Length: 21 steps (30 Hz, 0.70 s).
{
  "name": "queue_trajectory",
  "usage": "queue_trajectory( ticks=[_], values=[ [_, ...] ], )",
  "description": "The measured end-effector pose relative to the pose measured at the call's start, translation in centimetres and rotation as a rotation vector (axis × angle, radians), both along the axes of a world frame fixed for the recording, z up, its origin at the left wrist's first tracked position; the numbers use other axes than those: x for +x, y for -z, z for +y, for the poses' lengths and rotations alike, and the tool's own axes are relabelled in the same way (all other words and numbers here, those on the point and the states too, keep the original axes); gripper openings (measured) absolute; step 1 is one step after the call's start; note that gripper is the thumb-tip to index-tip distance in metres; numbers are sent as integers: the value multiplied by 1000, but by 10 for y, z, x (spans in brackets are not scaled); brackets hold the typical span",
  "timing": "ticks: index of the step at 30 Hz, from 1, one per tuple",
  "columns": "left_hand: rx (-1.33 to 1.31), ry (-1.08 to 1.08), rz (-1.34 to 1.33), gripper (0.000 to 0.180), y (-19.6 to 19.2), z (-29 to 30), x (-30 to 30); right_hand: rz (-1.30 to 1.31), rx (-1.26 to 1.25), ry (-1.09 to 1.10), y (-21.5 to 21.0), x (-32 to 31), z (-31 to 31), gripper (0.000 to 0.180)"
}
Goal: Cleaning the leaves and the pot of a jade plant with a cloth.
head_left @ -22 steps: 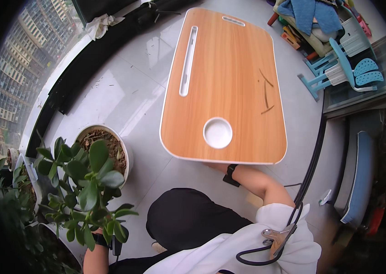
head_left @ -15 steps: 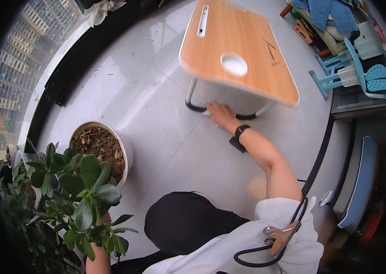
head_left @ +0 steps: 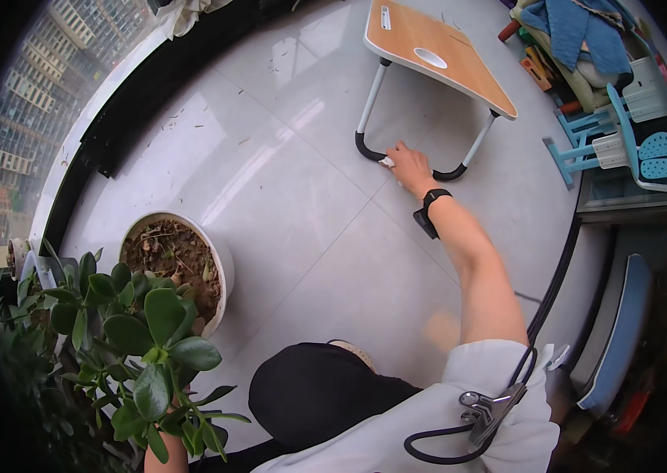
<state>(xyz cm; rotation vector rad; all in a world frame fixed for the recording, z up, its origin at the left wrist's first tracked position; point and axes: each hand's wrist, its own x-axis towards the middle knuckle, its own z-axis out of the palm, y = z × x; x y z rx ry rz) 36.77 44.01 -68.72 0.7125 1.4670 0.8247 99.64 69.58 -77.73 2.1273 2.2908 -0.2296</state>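
My right hand (head_left: 411, 164) reaches far forward and down to the floor, with a black watch (head_left: 430, 211) on its wrist. Its fingers press on a small white cloth (head_left: 386, 162) that lies against the curved black foot (head_left: 367, 149) of a low folding table (head_left: 460, 67). The table has a wooden top with a round white cup hole and stands on white legs. Of my left arm only a bit of forearm (head_left: 162, 459) shows at the lower edge. Its hand is hidden behind the leaves of a green plant (head_left: 148, 347).
A white pot of soil (head_left: 223, 264) stands on the grey tiled floor (head_left: 286, 205) at my left. A black window sill (head_left: 136, 102) curves along the left. Blue plastic chairs (head_left: 633, 142) and piled cloth stand at the far right. A black cable and clip (head_left: 485, 410) hang from my white shirt.
The view has pulled back, so the table looks smaller and farther off. My right hand went from under the table's front edge down to the foot of its leg.
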Motion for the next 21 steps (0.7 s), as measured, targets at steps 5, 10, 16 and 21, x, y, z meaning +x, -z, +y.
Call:
queue_trajectory(
  ticks=[5,10,16,21],
  values=[
    [63,34,-66,23,17,19,0,-104,-29,156,17,-6,5,21],
    [147,37,-169,21,28,22,-12,77,71,22,-14,-61,-57,22],
    [183,-37,-515,20,37,44,-22,3,-216,-122,-84,-105,-140,8],
    [348,130,-425,20,14,51,-16,-101,-365,-82,-137,-80,-179,17]
  ],
)
